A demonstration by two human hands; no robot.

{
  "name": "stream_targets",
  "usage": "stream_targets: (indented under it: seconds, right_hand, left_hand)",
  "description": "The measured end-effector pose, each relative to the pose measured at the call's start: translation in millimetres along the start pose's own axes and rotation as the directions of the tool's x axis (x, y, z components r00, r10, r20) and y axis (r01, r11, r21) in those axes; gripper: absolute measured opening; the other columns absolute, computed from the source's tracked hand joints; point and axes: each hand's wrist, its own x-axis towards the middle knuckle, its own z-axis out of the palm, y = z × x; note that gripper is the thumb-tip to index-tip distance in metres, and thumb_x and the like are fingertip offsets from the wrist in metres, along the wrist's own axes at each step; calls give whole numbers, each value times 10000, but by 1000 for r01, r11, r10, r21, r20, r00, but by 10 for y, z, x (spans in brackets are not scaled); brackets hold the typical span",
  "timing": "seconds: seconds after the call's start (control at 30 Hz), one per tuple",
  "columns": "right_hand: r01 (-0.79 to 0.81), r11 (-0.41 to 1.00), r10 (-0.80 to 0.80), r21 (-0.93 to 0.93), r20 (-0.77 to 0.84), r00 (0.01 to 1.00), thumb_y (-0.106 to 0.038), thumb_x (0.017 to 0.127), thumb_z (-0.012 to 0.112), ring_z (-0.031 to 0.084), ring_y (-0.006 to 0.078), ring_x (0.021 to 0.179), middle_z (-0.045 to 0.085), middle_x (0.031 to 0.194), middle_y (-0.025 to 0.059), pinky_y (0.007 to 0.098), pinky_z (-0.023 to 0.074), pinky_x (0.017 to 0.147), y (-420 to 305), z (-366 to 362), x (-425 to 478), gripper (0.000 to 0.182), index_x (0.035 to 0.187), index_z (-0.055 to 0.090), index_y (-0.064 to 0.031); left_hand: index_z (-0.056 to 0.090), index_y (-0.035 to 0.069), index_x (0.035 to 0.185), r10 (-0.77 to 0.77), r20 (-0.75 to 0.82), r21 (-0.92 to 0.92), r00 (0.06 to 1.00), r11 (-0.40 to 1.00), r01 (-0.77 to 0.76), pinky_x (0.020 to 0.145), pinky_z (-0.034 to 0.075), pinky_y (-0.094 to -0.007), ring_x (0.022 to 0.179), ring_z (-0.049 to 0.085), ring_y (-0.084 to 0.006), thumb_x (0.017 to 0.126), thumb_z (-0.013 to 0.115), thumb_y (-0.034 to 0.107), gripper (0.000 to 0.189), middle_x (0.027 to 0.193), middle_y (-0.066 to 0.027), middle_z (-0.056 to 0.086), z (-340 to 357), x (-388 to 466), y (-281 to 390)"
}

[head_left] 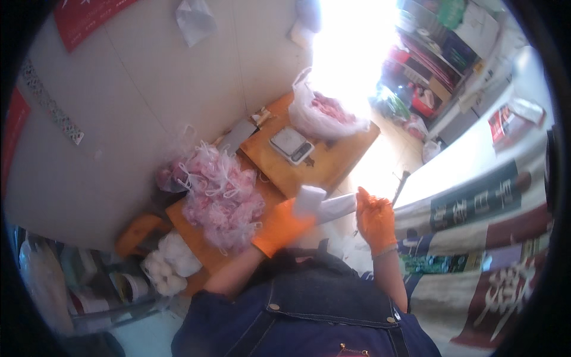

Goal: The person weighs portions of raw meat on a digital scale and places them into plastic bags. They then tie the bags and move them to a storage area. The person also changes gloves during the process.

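Observation:
My left hand (282, 228), in an orange glove, grips a white roll of plastic bags (309, 200). From the roll a strip of thin white plastic (338, 208) runs across to my right hand (377, 219), also gloved in orange, which pinches its far end. Both hands are above the near edge of a wooden table. Beyond them on a wooden board (343, 172) stands a white digital kitchen scale (291, 145) with nothing on its platform. Behind the scale, a large open plastic bag (308, 118) holds pink raw meat (332, 109). My left fingers are blurred.
Several knotted clear bags of pink meat (223, 192) are heaped on the table's left. A grey cleaver-like blade (238, 136) lies by the wall. Below left are a wooden stool (140, 234) and a bag of white round items (165, 272). Printed fabric (473, 214) hangs at right.

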Motion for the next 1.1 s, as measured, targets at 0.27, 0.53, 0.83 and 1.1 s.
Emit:
stream_targets:
  seconds: [0.27,0.53,0.83,1.1]
  right_hand:
    - [57,963,-101,263,155,983,-223,892,729,625,252,1031,680,960,95,363,486,896,-197,384,2348,203,935,747,-25]
    - [608,788,-613,96,212,761,-271,881,697,463,378,1409,479,1526,199,460,414,1145,-963,1379,4433,703,1526,448,-140]
    - [404,696,-709,593,481,516,-100,986,514,657,360,1074,678,1141,201,411,531,915,-47,1597,3970,256,1193,650,-38]
    - [-814,289,-204,504,863,462,-334,1074,550,646,161,1002,677,1087,34,358,546,851,88,1160,4174,374,1304,619,-46]
  left_hand:
    - [736,-23,1057,-435,-405,-428,804,867,254,695,552,-331,796,694,-162,864,783,212,307,937,-69,737,-376,740,-156]
    - [678,7,1193,-476,-713,-557,514,830,-4,803,532,-305,921,664,-148,930,718,130,293,1057,-47,704,-64,1587,435]
    - [627,-21,1301,-573,-646,-689,505,722,-61,900,507,-316,1056,630,-156,993,674,214,390,1173,-62,669,557,2367,-81]
    - [544,-36,1382,-655,-654,-510,379,752,418,1060,435,-369,1274,540,-250,990,681,377,586,1395,-157,560,761,2274,-951]
